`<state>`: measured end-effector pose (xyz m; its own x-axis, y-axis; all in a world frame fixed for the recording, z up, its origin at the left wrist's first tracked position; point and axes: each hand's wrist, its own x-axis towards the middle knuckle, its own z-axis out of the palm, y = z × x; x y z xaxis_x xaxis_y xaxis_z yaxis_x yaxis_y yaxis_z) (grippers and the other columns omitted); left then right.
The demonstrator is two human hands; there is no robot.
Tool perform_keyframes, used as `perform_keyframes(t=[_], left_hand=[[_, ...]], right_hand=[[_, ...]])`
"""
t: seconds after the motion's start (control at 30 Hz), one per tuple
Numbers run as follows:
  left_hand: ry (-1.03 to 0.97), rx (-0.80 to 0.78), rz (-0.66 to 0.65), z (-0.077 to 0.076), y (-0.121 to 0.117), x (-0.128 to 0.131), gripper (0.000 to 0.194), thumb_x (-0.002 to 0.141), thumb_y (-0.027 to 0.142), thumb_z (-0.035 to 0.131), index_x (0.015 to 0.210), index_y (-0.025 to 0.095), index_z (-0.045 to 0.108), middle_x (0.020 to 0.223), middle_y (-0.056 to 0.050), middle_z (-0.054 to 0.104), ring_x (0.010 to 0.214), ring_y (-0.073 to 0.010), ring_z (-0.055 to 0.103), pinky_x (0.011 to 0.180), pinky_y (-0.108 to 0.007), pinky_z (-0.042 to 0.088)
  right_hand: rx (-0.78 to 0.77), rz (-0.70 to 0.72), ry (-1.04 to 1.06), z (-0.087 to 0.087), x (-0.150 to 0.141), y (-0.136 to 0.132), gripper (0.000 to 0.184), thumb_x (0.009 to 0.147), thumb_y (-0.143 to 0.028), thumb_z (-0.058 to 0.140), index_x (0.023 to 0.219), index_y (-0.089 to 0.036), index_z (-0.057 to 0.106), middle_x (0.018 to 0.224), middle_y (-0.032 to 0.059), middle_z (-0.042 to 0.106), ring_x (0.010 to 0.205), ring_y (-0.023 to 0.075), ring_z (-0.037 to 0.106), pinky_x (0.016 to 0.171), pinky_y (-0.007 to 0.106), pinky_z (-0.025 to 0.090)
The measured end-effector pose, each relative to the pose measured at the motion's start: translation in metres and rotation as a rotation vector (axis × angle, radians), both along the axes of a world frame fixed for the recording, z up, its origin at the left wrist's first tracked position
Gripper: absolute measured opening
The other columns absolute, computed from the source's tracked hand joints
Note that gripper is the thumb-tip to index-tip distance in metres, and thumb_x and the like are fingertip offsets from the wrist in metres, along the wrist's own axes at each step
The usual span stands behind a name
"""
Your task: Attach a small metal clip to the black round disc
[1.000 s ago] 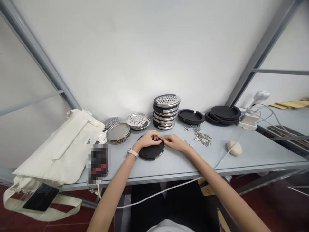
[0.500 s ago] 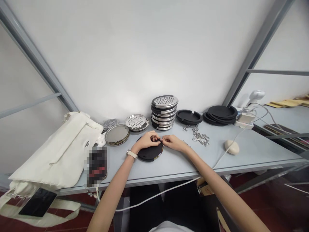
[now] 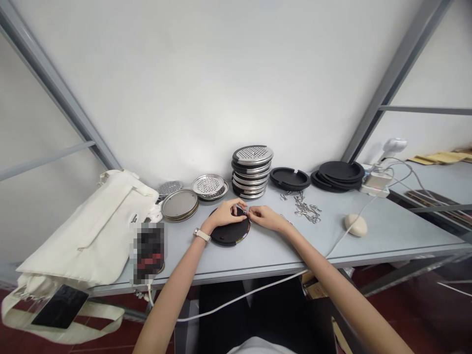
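A round black disc [image 3: 229, 232] with a shiny rim along its right side lies on the table in front of me. My left hand [image 3: 227, 213] rests over its far left part, thumb and fingers curved around its upper right edge. At that same edge my right hand [image 3: 261, 216] pinches, fingertips closed on a small shiny metal piece, mostly hidden, that looks like a clip. The two hands' fingertips almost meet there. Just right of my right hand lies a loose metal clip [image 3: 286, 219], and farther off is a heap of metal clips [image 3: 309, 212].
At the back stands a tall stack of perforated metal discs with black rims [image 3: 252, 173]. Black round trays [image 3: 290, 179] and more black discs [image 3: 337, 176] lie to its right. Plain metal discs [image 3: 179, 204], a white bag [image 3: 88, 231], a computer mouse [image 3: 356, 225] and a cable [image 3: 258, 294] are nearby.
My left fingers have lifted and spread slightly at the disc's edge. My right hand stays pinched in the same place. The view has shifted slightly.
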<state>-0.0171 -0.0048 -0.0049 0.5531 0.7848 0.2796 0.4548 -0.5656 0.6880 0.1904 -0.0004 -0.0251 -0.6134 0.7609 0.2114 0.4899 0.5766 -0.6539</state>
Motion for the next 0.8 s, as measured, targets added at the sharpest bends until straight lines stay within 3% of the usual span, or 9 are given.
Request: perform_keyframes(t=[0.27,0.53,0.8], left_hand=[[0.006,-0.029,0.002,0.0003,0.0003,-0.0005,0.037,0.074,0.030,0.068,0.108,0.020,0.064,0.084,0.001,0.063,0.055,-0.0064,0.040,0.055,-0.020,0.035],[-0.011,-0.067,0.007,0.0000,-0.0004,-0.0010,0.031,0.074,0.033,0.067,0.102,0.018,0.066,0.061,0.006,0.048,0.052,-0.0067,0.035,0.050,-0.018,0.026],[-0.019,-0.082,-0.001,-0.0019,0.0013,-0.0013,0.029,0.074,0.029,0.066,0.101,0.017,0.067,0.082,0.001,0.062,0.053,-0.0053,0.036,0.051,-0.018,0.030]], right_hand=[[-0.004,-0.001,-0.001,0.0023,-0.0004,-0.0022,0.038,0.090,-0.044,0.038,0.062,-0.020,0.041,0.055,-0.0051,0.038,0.054,0.0112,0.036,0.055,0.024,0.028],[-0.024,-0.006,-0.007,0.0055,-0.0003,-0.0046,0.043,0.093,-0.047,0.034,0.064,-0.019,0.048,0.056,-0.0026,0.046,0.054,0.0124,0.040,0.055,0.025,0.031],[-0.057,0.036,-0.025,0.0062,-0.0004,-0.0048,0.028,0.087,-0.035,0.041,0.064,-0.019,0.043,0.057,-0.0050,0.039,0.055,0.0110,0.036,0.054,0.024,0.029]])
